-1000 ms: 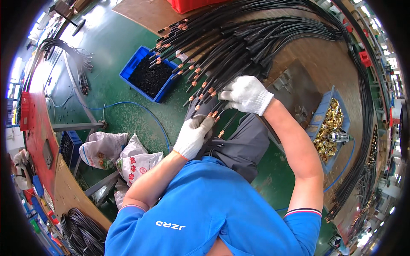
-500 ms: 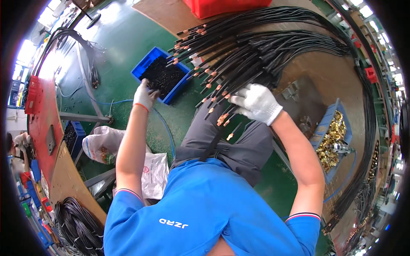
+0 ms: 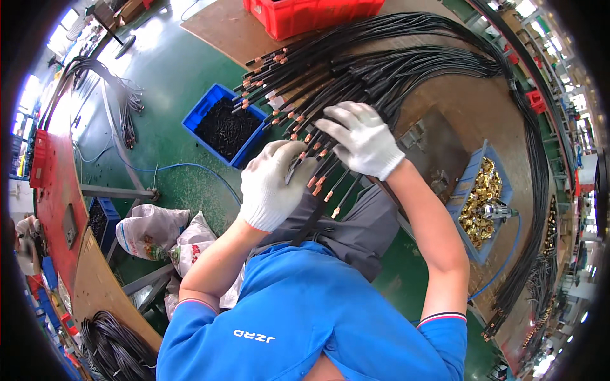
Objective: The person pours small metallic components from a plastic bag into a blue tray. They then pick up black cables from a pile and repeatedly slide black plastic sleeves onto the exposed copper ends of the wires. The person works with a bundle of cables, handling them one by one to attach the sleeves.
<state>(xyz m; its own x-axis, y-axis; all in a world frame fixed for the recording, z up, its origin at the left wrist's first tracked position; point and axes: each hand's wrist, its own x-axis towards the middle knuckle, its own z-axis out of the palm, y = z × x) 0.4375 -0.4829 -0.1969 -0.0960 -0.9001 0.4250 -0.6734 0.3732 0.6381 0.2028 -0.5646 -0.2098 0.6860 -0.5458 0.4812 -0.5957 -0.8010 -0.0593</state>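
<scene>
A large bundle of black cables (image 3: 368, 73) with bare copper ends spreads across the bench and over its edge above my lap. My left hand (image 3: 273, 184), in a white knit glove, is at the cable ends with fingers bent toward the thumb. A dark bit shows between them, but its kind is unclear. My right hand (image 3: 363, 141), gloved too, lies over the cables with its fingers stretched and slightly apart. Beyond my left hand, a blue bin (image 3: 198, 105) on the left is filled with small black pieces (image 3: 225, 129).
To the right, a tilted blue bin (image 3: 459, 219) holds brass-coloured parts (image 3: 481, 202); a metal tool (image 3: 497, 211) with a blue hose lies on it. A red crate (image 3: 311, 19) stands at the far bench edge. White sacks (image 3: 152, 230) sit on the floor left of my legs.
My left hand has moved right and nearer, from the blue bin of black pieces to the cable ends. My right hand has shifted slightly up and left, its fingers now straighter over the cables.
</scene>
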